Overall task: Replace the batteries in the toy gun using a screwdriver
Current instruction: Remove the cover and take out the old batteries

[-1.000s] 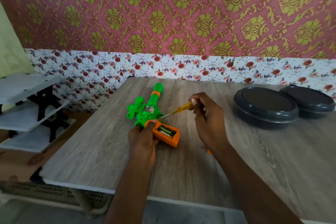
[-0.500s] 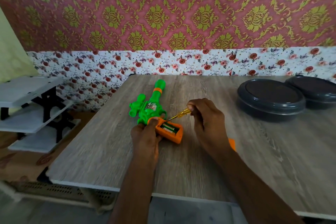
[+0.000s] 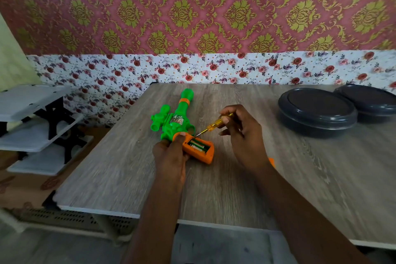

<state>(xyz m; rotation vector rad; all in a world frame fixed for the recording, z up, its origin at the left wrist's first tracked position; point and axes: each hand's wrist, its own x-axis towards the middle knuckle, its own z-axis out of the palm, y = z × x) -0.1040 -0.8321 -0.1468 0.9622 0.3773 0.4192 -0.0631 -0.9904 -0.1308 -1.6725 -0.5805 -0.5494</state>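
I see the right hand (image 3: 242, 135) pinching the yellow handle of a small screwdriver (image 3: 216, 123) between thumb and curled fingers. The thin metal shaft slants down and to the left, and its tip meets the upper edge of the open battery compartment (image 3: 209, 153). The left hand (image 3: 170, 154) grips the toy gun (image 3: 176, 122) where the green body joins the orange handle, with the thumb pressed on top. The gun lies flat on the wood-grain table (image 3: 214, 195), near its left side, with its barrel pointing away from me toward the wall. Inside the uncovered orange compartment I can make out batteries (image 3: 198, 146) lying side by side. A small orange piece (image 3: 271, 162) shows on the table just behind the right wrist; I cannot tell what it is. Well apart, at the far right of the table, two dark round lidded containers (image 3: 317, 109) sit touching. A white shelf rack (image 3: 32, 126) stands left of the table.
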